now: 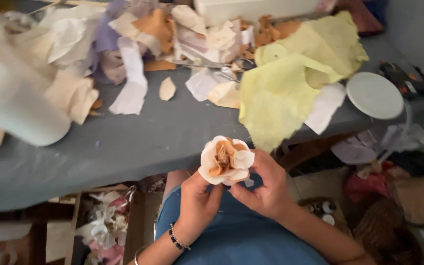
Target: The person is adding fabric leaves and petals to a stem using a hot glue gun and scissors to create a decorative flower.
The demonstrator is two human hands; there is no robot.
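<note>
A paper flower (225, 160) with cream outer petals and an orange-brown centre is held over my lap, just in front of the grey table (138, 140). My left hand (197, 203) grips it from below on the left, a dark bead bracelet on that wrist. My right hand (267, 189) holds its right side and base, fingers curled under the petals. Both hands are shut on the flower.
A large white bottle (18, 105) stands at the table's left. Yellow crepe paper (290, 83) drapes over the right edge, next to a round white lid (375, 95). Cream, lilac and orange paper scraps (133, 54) and scissors (234, 66) cover the back. Finished paper flowers (105, 228) lie below.
</note>
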